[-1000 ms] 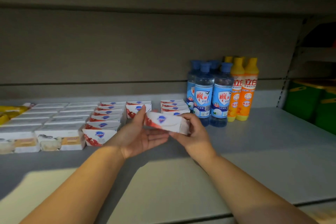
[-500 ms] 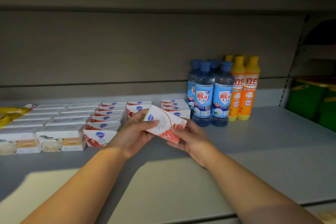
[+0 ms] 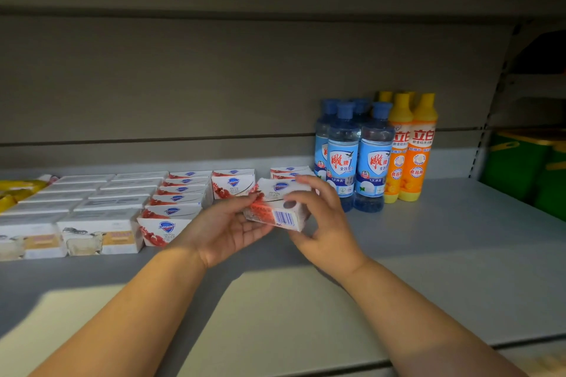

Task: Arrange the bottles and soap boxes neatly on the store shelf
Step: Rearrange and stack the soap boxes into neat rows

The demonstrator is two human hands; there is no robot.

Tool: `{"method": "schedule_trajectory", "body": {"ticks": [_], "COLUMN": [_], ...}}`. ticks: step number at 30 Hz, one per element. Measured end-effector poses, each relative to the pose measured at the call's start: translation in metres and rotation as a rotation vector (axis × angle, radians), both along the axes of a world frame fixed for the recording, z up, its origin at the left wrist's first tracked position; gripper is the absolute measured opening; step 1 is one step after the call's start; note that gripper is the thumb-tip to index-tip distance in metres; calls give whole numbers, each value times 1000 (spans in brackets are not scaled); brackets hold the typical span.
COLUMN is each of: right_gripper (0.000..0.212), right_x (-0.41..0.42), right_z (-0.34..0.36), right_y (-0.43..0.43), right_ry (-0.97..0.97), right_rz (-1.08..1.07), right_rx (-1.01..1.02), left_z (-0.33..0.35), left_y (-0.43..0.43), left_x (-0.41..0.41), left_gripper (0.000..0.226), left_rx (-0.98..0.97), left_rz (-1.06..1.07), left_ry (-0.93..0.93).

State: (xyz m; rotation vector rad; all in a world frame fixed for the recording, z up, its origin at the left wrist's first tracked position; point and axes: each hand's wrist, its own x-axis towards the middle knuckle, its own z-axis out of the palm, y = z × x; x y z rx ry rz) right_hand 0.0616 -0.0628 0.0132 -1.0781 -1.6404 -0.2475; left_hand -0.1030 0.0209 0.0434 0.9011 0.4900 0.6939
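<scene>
Fingers (image 3: 318, 190) of the left hand (image 3: 226, 232) and right hand (image 3: 329, 223) pinch a soap box (image 3: 277, 203) just above the shelf (image 3: 459, 254), before the short row of boxes (image 3: 286, 169) beside the blue bottles (image 3: 372, 159). We judge it mid-orienting: long axis roughly left to right, barcode face towards us; next it wants turning logo-front and setting squarely in that row.

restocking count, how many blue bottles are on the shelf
4 blue bottles: one front left, one front right, one back left, one behind showing mostly its cap. More may hide behind them.
</scene>
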Motion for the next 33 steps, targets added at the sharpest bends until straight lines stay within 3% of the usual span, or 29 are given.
{"method": "schedule_trajectory", "body": {"ticks": [2, 4, 6, 8, 11, 14, 16, 23, 26, 29, 30, 33], "right_gripper": [84, 100, 89, 59, 47, 50, 48, 48, 52, 58, 59, 67], "right_x": [-3, -5, -3, 0, 2, 1, 2, 1, 0, -7, -10, -23], "right_z": [-1, -3, -4, -2, -5, -7, -7, 1, 4, 7, 7, 6], "right_y": [-4, -2, 4, 8, 10, 8, 7, 0, -4, -8, -9, -11], "right_ry": [218, 515, 742, 869, 792, 656, 551, 290, 295, 411, 428, 367], "right_rz": [119, 225, 270, 340, 325, 233, 175, 71, 62, 80, 87, 140], "right_rx": [-227, -407, -490, -523, -452, -384, -350, -154, -151, -181, -180, -166], "left_z": [-2, -2, -2, -3, -6, -10, -13, -15, -14, -11, -11, -14], "left_y": [2, 3, 3, 2, -1, -3, -3, -6, -2, -2, -3, -1], "left_x": [1, 1, 0, 1, 5, 5, 3, 0, -2, -3, -2, 6], "left_gripper": [22, 28, 35, 44, 63, 56, 50, 47, 42, 15, 10, 41], "left_rx": [44, 120, 180, 257, 499, 877, 1036, 1228, 1161, 1002, 856, 284], "left_rz": [19, 19, 4, 13, 147, 351, 458, 571, 538, 482, 419, 46], "left_ry": [-36, -48, -62, -48, 134, 429, 530, 374, 307, 399, 368, 67]}}
